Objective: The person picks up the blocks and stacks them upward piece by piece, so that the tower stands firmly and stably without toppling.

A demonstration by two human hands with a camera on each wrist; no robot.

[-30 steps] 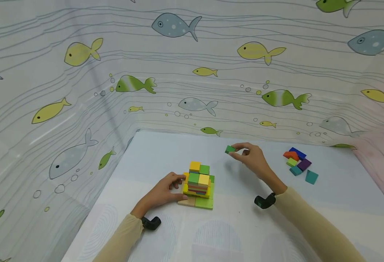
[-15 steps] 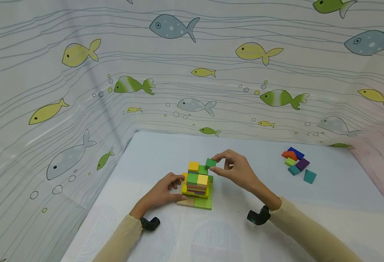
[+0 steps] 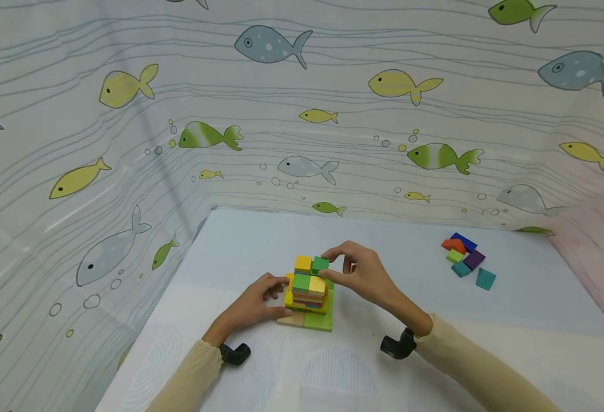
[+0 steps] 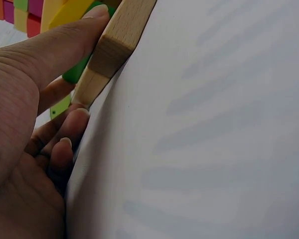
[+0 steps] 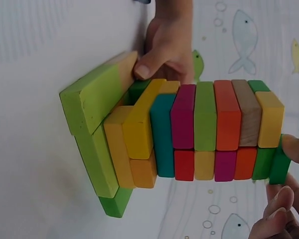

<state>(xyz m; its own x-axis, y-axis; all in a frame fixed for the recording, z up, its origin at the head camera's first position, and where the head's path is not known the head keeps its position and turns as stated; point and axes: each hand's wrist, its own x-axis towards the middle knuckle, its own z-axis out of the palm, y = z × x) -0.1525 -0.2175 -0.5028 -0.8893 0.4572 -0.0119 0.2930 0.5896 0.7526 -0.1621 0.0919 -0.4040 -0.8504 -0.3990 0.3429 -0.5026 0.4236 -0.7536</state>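
Observation:
A tower of colored wooden building blocks [image 5: 205,117] rises from a flat base of light green blocks [image 3: 318,322] and a natural wood block [image 3: 291,319]. My right hand [image 3: 361,272] pinches a small green block [image 5: 279,165] between thumb and fingers. That block sits at the tower's top, over another green block on the far right side and against its neighbors. To the left, my left hand [image 3: 253,300] touches the tower's lower part. Its thumb [image 4: 65,47] lies against the wood block, and the other fingers are loosely bent by the base edge.
Several loose blocks lie at the right rear of the white table [image 3: 394,343]: a blue one [image 3: 464,242], an orange-red one [image 3: 453,246], a purple one [image 3: 474,260] and teal ones, including a separate teal block [image 3: 485,278]. A fish-patterned sheet [image 3: 240,189] walls the table.
My right hand has moved left and down, bringing the green block from the air right of the tower onto its top. My left hand has stayed at the tower's left side.

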